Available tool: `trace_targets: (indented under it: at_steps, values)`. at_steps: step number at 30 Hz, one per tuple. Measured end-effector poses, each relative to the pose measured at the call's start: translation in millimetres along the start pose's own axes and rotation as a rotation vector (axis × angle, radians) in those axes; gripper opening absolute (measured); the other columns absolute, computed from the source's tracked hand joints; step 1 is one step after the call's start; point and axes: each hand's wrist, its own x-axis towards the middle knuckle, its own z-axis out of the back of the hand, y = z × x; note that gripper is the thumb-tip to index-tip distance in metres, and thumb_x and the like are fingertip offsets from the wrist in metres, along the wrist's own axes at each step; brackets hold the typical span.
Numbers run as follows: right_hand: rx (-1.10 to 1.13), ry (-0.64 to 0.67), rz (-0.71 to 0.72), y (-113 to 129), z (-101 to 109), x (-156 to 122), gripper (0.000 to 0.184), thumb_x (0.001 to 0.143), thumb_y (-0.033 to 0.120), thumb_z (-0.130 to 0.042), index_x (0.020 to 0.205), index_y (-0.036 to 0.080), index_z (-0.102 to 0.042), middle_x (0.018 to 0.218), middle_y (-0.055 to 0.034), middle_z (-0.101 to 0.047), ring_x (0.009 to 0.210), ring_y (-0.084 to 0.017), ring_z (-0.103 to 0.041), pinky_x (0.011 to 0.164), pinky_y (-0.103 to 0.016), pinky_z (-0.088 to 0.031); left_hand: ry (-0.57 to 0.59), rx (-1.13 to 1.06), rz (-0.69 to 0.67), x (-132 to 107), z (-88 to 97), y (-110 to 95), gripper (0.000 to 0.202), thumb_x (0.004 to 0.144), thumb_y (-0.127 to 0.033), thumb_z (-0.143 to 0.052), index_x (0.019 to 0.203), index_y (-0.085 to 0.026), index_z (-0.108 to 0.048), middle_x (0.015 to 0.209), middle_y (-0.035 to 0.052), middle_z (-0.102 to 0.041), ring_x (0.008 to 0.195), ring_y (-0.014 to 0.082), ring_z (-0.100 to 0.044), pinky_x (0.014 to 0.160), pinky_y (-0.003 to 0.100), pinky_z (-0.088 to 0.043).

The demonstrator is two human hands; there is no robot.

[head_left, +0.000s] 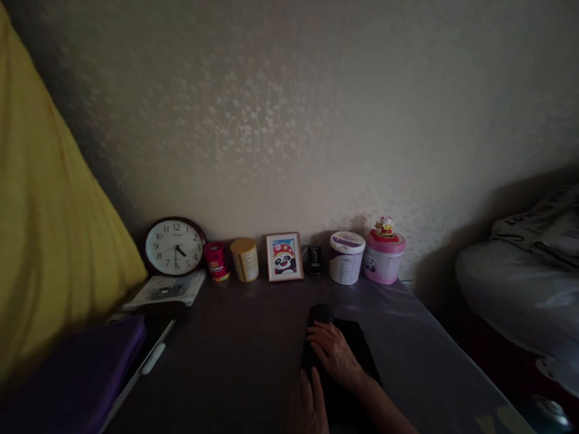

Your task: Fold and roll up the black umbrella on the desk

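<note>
A dark black item (363,351) lies on the table in front of me, with a raised, rounded end at its far left. Its kind cannot be made out in the dim light. My right hand (334,352) rests on its left part, fingers stretched out and lying over it. At its near left edge is my left hand (312,409), fingers straight and close together, pointing away from me. Both hands look open, with nothing gripped. My right forearm covers some of the item's near side.
Along the wall stand a clock (175,247), a red can (217,261), a yellow tub (245,260), a framed panda picture (284,257), a small black object (314,260), a white tub (345,259) and a pink tub (383,260). A purple case (77,387) lies left, by a yellow curtain (27,197).
</note>
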Motion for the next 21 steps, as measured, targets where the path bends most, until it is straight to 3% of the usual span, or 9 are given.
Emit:
trace_targets:
  at_steps: [5,8,12,16,18,21]
  values:
    - [-0.06,0.043,-0.11,-32.7,-11.1,37.0,0.029,0.089,0.021,-0.037,0.099,0.023,-0.064,0.111,-0.0036,-0.064,0.119,-0.02,-0.045,0.102,-0.047,-0.026,0.178,-0.029,0.022,5.0,14.2,2.4,0.062,0.075,-0.003,-0.026,0.135,-0.017,-0.028,0.13,0.0122,-0.047,0.113,0.0264,-0.047,0.096,0.044,-0.035]
    - [-0.113,0.012,-0.16,-37.9,-9.2,48.4,0.028,0.088,0.021,-0.038,0.1,0.023,-0.063,0.115,-0.0045,-0.062,0.12,-0.021,-0.044,0.102,-0.046,-0.026,0.196,-0.059,0.041,6.1,24.5,3.3,0.064,0.072,-0.003,-0.026,0.136,-0.012,-0.026,0.123,0.0141,-0.052,0.106,0.0257,-0.049,0.093,0.044,-0.036]
    - [-0.112,-0.171,-0.167,-15.5,1.2,33.1,0.025,0.087,0.025,-0.042,0.102,0.02,-0.061,0.113,-0.0078,-0.061,0.113,-0.021,-0.05,0.099,-0.042,-0.031,0.222,-0.114,0.042,5.2,30.1,3.7,0.067,0.07,-0.005,-0.029,0.136,-0.011,-0.026,0.122,0.0136,-0.053,0.106,0.0252,-0.048,0.093,0.042,-0.034]
    - [0.004,-0.084,-0.064,10.4,0.3,6.2,0.025,0.089,0.027,-0.039,0.092,0.024,-0.064,0.098,-0.0026,-0.066,0.105,-0.018,-0.054,0.096,-0.036,-0.035,0.27,-0.15,0.074,4.0,30.6,3.0,0.07,0.069,-0.005,-0.031,0.137,-0.01,-0.02,0.131,0.014,-0.045,0.111,0.0242,-0.047,0.095,0.038,-0.033]
    - [0.0,-0.037,-0.075,9.5,-5.3,4.1,0.028,0.09,0.025,-0.037,0.094,0.026,-0.064,0.105,-0.0011,-0.065,0.112,-0.019,-0.05,0.1,-0.039,-0.031,0.314,-0.166,0.079,3.9,32.8,2.5,0.07,0.069,-0.003,-0.029,0.138,-0.009,-0.015,0.135,0.015,-0.04,0.106,0.0218,-0.051,0.09,0.034,-0.038]
    - [-0.092,-0.096,-0.217,-9.6,-9.6,13.4,0.029,0.088,0.022,-0.037,0.105,0.024,-0.061,0.119,-0.0036,-0.059,0.116,-0.02,-0.047,0.101,-0.039,-0.029,0.358,-0.215,0.054,4.4,40.1,2.1,0.069,0.071,-0.001,-0.024,0.138,-0.008,-0.012,0.136,0.0165,-0.038,0.097,0.018,-0.057,0.081,0.028,-0.043]
